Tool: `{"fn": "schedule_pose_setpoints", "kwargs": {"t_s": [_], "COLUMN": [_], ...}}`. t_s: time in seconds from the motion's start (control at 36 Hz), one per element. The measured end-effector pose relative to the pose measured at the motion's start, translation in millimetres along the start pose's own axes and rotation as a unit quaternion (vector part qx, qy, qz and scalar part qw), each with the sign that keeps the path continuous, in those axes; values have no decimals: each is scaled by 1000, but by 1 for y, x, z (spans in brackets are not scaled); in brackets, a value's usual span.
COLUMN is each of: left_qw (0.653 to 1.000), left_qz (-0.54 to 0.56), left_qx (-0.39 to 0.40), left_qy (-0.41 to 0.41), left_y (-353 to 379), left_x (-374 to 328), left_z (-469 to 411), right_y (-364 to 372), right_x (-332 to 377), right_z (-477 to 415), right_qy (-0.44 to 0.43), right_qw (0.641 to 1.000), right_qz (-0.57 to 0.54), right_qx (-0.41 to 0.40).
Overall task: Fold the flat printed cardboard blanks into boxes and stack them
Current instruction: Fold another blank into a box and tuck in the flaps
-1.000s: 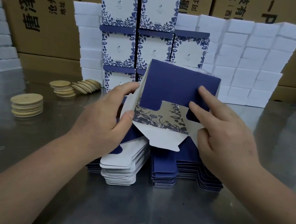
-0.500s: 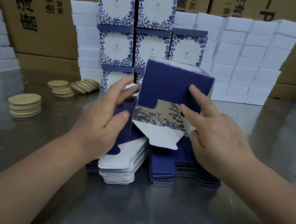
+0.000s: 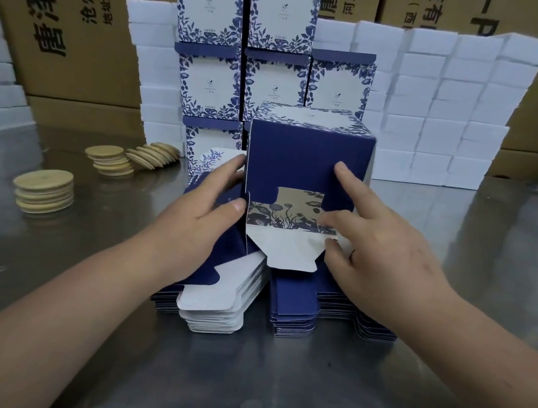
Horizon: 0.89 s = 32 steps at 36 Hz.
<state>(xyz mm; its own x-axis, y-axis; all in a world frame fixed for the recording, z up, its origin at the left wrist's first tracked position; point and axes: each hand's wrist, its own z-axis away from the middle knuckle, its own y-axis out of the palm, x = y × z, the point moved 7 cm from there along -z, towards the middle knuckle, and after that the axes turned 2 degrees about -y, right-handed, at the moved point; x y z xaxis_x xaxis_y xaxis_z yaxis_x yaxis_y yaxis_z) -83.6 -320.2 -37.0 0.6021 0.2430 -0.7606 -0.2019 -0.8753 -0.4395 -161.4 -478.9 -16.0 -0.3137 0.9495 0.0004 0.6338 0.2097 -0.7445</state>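
Observation:
A half-formed navy box [image 3: 301,153] with a floral band and a white bottom flap stands squared up above the pile of flat blanks [image 3: 295,303]. My left hand [image 3: 203,222] grips its left edge, thumb on the flap's corner. My right hand [image 3: 381,249] presses on its right side, index finger on the navy panel, other fingers on the lower flap. Finished blue-and-white floral boxes [image 3: 273,84] are stacked in columns just behind it.
Wooden round lids [image 3: 44,190] sit in stacks at the left, more of them [image 3: 111,159] further back. White foam blocks [image 3: 444,107] are piled behind and at both sides. Large brown cartons [image 3: 62,22] form the back wall. The surface is a shiny metal table [image 3: 270,392].
The box has been swung from a tilted, skewed shape to an upright, squared one. Both hands have shifted with it; my left thumb now sits on the box's lower left corner.

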Motion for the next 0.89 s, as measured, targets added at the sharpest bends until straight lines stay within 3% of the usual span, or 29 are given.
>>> {"fn": "schedule_pose_setpoints", "kwargs": {"t_s": [0.25, 0.47, 0.56, 0.69, 0.89], "left_qw": [999, 984, 972, 952, 931], "left_qz": [-36, -174, -219, -294, -326], "left_qx": [8, -9, -37, -65, -124], "left_qy": [-9, 26, 72, 58, 111], "left_y": [3, 4, 2, -2, -6], "left_x": [-2, -17, -23, -21, -31], "left_z": [4, 9, 9, 7, 11], "right_y": [6, 15, 17, 18, 18], "right_x": [-1, 0, 1, 2, 4], "right_z": [2, 4, 4, 3, 3], "right_qy": [48, 61, 51, 45, 41], "right_qw": [997, 990, 990, 991, 992], "right_qz": [-30, 0, 4, 16, 41], "right_qx": [56, 130, 131, 128, 114]}}
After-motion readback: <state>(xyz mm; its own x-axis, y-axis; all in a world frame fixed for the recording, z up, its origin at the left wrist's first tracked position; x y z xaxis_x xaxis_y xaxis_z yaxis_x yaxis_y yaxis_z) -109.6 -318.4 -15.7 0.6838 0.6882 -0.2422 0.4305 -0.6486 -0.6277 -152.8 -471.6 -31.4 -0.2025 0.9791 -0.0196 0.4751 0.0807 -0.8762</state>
